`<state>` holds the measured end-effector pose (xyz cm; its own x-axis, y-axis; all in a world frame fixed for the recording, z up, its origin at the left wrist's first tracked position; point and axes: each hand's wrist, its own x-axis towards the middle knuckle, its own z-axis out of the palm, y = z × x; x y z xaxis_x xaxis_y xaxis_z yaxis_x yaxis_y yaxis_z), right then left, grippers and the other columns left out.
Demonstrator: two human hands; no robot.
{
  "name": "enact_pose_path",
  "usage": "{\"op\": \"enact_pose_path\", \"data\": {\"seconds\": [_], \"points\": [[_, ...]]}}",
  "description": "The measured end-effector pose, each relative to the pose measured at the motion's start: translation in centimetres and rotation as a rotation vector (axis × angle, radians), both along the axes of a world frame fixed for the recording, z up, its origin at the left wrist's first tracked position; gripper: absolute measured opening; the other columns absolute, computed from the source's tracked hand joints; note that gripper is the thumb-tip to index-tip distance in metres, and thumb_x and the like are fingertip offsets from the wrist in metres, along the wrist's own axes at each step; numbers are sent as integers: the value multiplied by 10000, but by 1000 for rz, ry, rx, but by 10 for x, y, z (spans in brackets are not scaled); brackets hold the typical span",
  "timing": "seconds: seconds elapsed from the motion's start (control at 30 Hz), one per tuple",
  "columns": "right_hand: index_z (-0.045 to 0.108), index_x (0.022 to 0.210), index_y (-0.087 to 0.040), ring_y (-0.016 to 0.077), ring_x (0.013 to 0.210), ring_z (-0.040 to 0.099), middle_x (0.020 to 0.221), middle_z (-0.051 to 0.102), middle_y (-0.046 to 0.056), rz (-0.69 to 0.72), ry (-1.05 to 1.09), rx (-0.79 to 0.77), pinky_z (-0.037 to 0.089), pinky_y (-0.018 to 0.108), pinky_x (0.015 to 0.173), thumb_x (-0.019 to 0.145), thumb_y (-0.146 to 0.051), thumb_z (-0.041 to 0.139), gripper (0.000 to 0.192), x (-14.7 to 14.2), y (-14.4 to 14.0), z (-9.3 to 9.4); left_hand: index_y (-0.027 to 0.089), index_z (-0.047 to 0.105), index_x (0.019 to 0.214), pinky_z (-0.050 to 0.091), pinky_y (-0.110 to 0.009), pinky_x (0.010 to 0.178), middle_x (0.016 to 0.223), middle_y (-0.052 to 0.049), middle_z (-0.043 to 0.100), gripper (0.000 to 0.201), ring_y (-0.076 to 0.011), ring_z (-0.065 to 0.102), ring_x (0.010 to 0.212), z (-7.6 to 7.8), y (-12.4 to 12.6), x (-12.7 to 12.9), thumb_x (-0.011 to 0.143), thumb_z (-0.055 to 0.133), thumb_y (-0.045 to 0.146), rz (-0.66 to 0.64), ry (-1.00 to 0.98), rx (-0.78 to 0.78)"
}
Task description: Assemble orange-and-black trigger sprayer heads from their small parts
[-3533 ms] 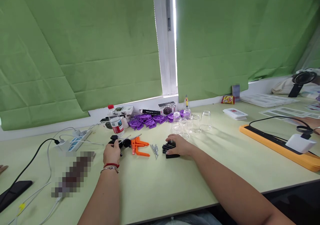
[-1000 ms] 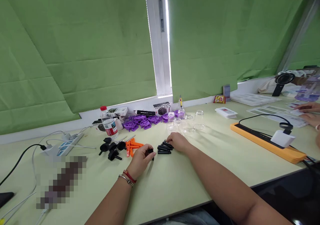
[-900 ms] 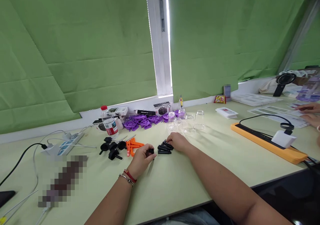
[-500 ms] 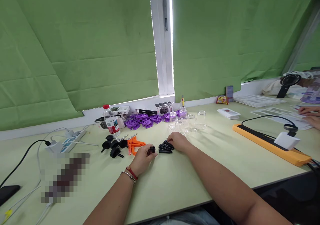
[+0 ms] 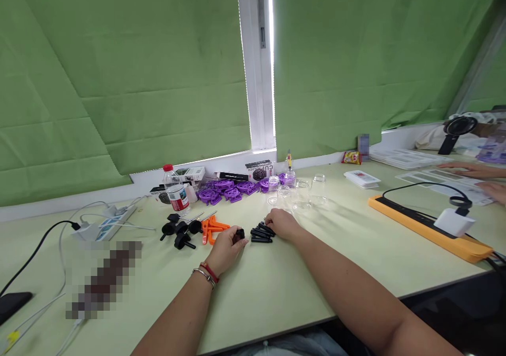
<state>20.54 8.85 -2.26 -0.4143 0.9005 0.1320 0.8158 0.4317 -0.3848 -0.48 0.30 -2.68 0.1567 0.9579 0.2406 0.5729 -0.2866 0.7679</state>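
Observation:
My left hand (image 5: 225, 248) is closed around short black cylindrical pieces (image 5: 239, 234) that show at its fingertips; most of their length is hidden. Beside it lies a loose row of slim black sticks (image 5: 261, 235), side by side on the table. At the far right end of that row is my right hand (image 5: 282, 223), fingers curled and pressed together against the sticks. What lies inside those fingers is hidden. Orange spring clamps (image 5: 209, 228) rest just behind my left hand, and black funnel-like parts (image 5: 182, 232) lie to their left.
Clear glass cups (image 5: 302, 190) stand behind my right hand. Purple plastic parts (image 5: 233, 190) and a red-capped bottle (image 5: 176, 190) line the back. An orange power strip (image 5: 427, 229) lies right, cables (image 5: 35, 256) left. Another person's hands (image 5: 466, 169) are at the far right.
My left hand has shifted very slightly, still closed on the black pieces. My right hand stays by the sticks. The other person's hand has reached further left over the sheets.

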Motion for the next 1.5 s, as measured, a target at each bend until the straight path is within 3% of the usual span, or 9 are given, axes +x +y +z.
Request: {"op": "enact_pose_path", "data": {"seconds": [0.3, 0.4, 0.57, 0.9, 1.0, 1.07, 1.2, 1.33, 1.5], "points": [[710, 789, -190, 156, 827, 565, 928, 634, 47, 9, 21, 25, 346, 237, 639, 770, -129, 572, 153, 0, -2, 2, 165, 586, 811, 367, -258, 602, 687, 3, 563, 198, -145, 488, 651, 0, -1, 0, 780, 557, 359, -9, 25, 4], [698, 807, -194, 138, 805, 569, 930, 625, 35, 41, 182, 108, 371, 238, 663, 824, -162, 534, 168, -5, -11, 10, 167, 581, 798, 361, -254, 597, 676, 7, 551, 189, -142, 480, 645, -1, 0, 0, 783, 555, 353, -14, 28, 8], [679, 858, -196, 112, 785, 573, 889, 609, 18, 268, 499, 221, 414, 224, 702, 854, -174, 518, 162, -26, -39, 19, 170, 572, 814, 355, -246, 584, 680, 9, 544, 188, -141, 475, 644, -3, 2, 3, 781, 556, 354, -12, 24, -1], [706, 855, -223, 116, 752, 573, 871, 617, 14, 346, 458, 179, 422, 232, 679, 840, -168, 523, 191, -40, -51, 19, 168, 580, 863, 360, -253, 596, 732, -14, 583, 203, -153, 489, 665, 2, -1, 6, 794, 533, 352, -15, 82, 19], [697, 880, -209, 130, 801, 586, 895, 641, 25, 268, 505, 186, 429, 236, 713, 853, -195, 503, 196, -29, -41, 22, 175, 568, 812, 356, -250, 595, 696, -1, 556, 189, -148, 474, 649, 5, -3, 7, 787, 538, 360, 1, 107, 32], [690, 882, -190, 139, 816, 593, 885, 663, 35, 115, 515, 174, 428, 241, 730, 858, -199, 483, 209, -15, -31, 24, 181, 555, 783, 356, -249, 597, 681, 5, 543, 188, -146, 470, 643, 6, -4, 7, 787, 535, 369, 5, 117, 34], [698, 802, -200, 150, 730, 593, 803, 675, 34, -139, 240, 28, 398, 240, 633, 804, -167, 520, 181, 17, -14, 27, 186, 550, 758, 356, -246, 587, 671, 6, 535, 202, -146, 473, 636, 7, -5, 6, 784, 532, 385, 2, 112, 14], [690, 703, -205, 160, 693, 584, 731, 643, 46, -191, -38, 5, 344, 233, 570, 730, -148, 609, 103, 26, -11, 24, 185, 543, 749, 360, -253, 598, 661, 9, 517, 221, -145, 463, 634, 6, -5, 4, 789, 526, 402, -12, 109, 29], [660, 674, -171, 183, 667, 584, 693, 612, 74, -200, -165, 59, 320, 246, 549, 698, -111, 650, 66, 17, -13, 21, 188, 539, 745, 358, -255, 603, 650, 19, 501, 210, -141, 444, 625, 7, -6, 3, 786, 529, 394, -20, 105, 33]]}}
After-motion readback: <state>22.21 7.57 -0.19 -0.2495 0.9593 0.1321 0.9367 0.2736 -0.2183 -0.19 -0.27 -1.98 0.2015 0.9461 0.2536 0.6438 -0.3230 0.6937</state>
